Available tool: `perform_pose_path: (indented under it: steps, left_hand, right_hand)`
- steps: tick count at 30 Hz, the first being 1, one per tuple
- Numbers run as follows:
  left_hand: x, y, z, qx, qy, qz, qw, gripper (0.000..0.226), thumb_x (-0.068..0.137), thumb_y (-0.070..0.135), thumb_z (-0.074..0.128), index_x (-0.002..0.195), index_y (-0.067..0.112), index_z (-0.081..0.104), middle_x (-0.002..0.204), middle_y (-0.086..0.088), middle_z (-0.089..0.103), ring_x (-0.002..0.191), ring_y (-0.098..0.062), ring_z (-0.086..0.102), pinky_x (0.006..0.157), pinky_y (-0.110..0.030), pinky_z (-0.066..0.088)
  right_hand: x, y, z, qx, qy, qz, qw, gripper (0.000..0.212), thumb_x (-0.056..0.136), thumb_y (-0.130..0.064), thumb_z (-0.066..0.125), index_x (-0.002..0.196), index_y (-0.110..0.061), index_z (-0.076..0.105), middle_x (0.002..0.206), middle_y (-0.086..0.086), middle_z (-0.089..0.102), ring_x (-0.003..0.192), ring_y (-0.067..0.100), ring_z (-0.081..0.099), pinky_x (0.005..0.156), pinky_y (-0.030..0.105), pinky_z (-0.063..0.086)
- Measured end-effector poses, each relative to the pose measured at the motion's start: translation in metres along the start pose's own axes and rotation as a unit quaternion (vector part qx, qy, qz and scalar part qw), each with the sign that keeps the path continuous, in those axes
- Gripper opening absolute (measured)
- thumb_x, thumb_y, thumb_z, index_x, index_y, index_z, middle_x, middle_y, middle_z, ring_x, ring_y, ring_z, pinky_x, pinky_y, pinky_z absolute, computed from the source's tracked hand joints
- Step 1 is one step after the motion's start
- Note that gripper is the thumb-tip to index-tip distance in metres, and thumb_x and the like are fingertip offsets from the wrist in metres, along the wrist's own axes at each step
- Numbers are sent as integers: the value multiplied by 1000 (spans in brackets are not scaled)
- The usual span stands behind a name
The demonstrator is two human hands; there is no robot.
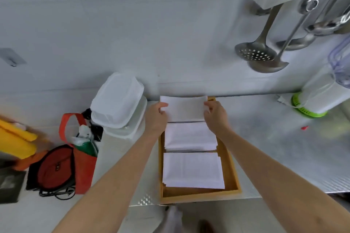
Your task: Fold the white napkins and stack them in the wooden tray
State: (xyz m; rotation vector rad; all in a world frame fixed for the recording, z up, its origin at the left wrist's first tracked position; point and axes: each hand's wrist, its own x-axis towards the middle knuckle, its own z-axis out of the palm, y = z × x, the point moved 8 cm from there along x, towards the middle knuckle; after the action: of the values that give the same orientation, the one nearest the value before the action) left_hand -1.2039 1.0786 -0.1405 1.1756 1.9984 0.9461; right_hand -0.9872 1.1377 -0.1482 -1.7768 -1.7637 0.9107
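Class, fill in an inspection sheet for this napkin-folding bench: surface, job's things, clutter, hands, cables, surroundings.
Surface: metal counter, patterned finish.
Job's things: wooden tray at the counter's front edge; two napkin stacks inside; one folded napkin held over the far end.
Clutter: white containers left of the tray; blender on the right; small red item.
Hands: left hand and right hand each pinch a napkin end.
Cables: black cord on the floor.
Surroundings: ladles hanging on the wall; red bag on the floor.

One tray holds three napkin stacks. Two hands reach in. Three ladles hang above, and one red bag sits left.
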Motion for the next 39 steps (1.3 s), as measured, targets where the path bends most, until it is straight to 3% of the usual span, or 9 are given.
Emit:
perform_pose_path:
  steps: [6, 12, 15, 17, 19, 22, 25, 33, 39]
  left_hand:
    - [39, -4, 25, 175, -87, 67, 978, 42, 96, 10, 46, 138, 10, 44, 140, -7, 44, 121, -19, 47, 83, -9, 27]
    - [55, -20, 50, 347, -135, 100, 923, 25, 94, 12, 46, 119, 11, 49, 139, -14, 36, 123, -33, 39, 97, -39, 42]
    - [55, -26, 55, 455, -141, 136, 869, 27, 95, 10, 44, 121, 15, 49, 157, -16, 5, 145, -39, -3, 117, -49, 15]
    - [56, -26, 59, 478, -157, 154, 850, 27, 98, 17, 40, 124, 13, 48, 159, -14, 0, 145, -39, -12, 118, -53, 3]
    - [56, -16, 60, 475, -176, 148, 849, 33, 99, 23, 37, 129, 11, 45, 155, -12, 19, 145, -39, 1, 117, -54, 6]
    - [46, 25, 54, 379, -120, 170, 902, 23, 95, 18, 40, 110, 9, 56, 114, -9, 59, 118, -31, 51, 98, -44, 39]
    - [15, 64, 71, 307, -155, 187, 920, 27, 99, 20, 40, 119, 14, 57, 116, -3, 63, 107, -23, 58, 85, -36, 46]
    - [-151, 162, 238, 358, -335, 377, 786, 23, 95, 21, 43, 106, 18, 64, 108, -8, 66, 101, -31, 61, 80, -34, 47]
    - [-416, 199, 385, 421, -450, 552, 562, 22, 94, 21, 44, 104, 14, 62, 109, -10, 64, 100, -33, 60, 73, -34, 43]
  right_hand:
    - [31, -3, 30, -115, 0, -36, 993, 42, 93, -7, 45, 135, -3, 47, 137, 8, 42, 122, 27, 44, 101, 33, 39]
    - [36, 13, 52, -257, -55, -34, 964, 45, 101, -25, 39, 142, -9, 35, 154, 8, 25, 139, 27, 27, 112, 36, 30]
    - [33, 26, 66, -355, -116, -36, 927, 54, 103, -36, 25, 151, -12, 13, 161, 6, -4, 147, 24, -7, 120, 38, 5]
    - [33, 28, 66, -361, -126, -40, 923, 56, 103, -38, 19, 153, -14, 7, 161, 3, -7, 147, 22, -10, 119, 38, -1]
    - [33, 26, 59, -329, -124, -40, 935, 57, 103, -41, 20, 152, -16, 10, 161, 2, -3, 147, 20, -8, 118, 38, -1]
    - [24, 22, 32, -257, -84, -46, 962, 50, 103, -38, 30, 146, -14, 31, 158, 2, 20, 147, 20, 9, 118, 38, 10]
    - [-2, 37, -18, -176, 0, -9, 984, 38, 101, -29, 40, 132, -9, 50, 142, 5, 45, 137, 23, 34, 109, 35, 28]
    - [-163, 178, -171, -139, 146, 161, 966, 22, 94, -16, 50, 109, -6, 64, 115, 10, 59, 112, 31, 52, 83, 33, 41]
    - [-428, 315, -278, -138, 278, 367, 877, 19, 92, -16, 45, 91, -10, 64, 99, 6, 58, 95, 29, 56, 66, 33, 43]
